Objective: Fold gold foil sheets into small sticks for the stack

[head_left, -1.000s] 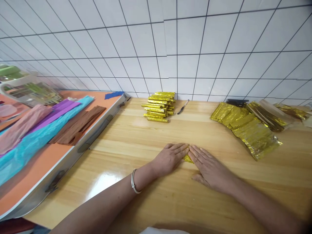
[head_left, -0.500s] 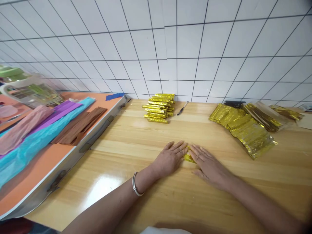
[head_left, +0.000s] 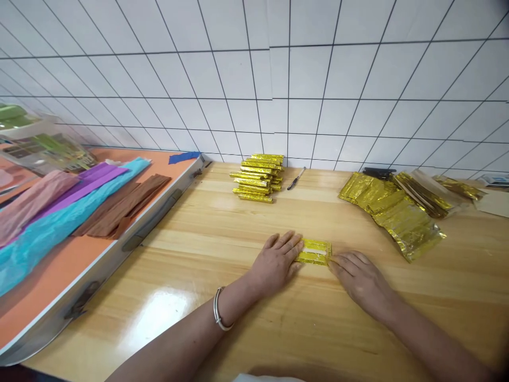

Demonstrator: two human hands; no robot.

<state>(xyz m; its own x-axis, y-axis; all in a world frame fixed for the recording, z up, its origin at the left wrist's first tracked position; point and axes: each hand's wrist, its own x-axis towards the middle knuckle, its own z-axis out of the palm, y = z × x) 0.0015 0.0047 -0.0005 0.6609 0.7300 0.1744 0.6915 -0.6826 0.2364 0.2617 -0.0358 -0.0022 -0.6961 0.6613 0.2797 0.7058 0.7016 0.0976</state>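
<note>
A small folded piece of gold foil paper (head_left: 317,257) lies flat on the wooden table, a pale strip running lengthwise between its gold edges. My left hand (head_left: 277,261), a silver bangle at its wrist, rests with outstretched fingers over the paper's left end. At the right end, my right hand (head_left: 358,273) has its thumb and fingers pinched together on the paper's edge. Behind them, near the wall, sits a stack of narrow gold foil rolls (head_left: 258,178). Loose gold foil sheets (head_left: 397,215) are fanned out at the right.
A black-and-clear pen (head_left: 296,179) lies by the gold stack. On the left stands an orange-lined tray (head_left: 95,254) holding brown crepe paper (head_left: 127,207), turquoise crepe paper (head_left: 75,212) and pink and purple pieces. A tiled wall (head_left: 310,69) closes off the back.
My right hand has slid right from the paper's middle to its right end, and its flat fingers have closed into a pinch. More of the folded foil shows; my left hand has barely moved.
</note>
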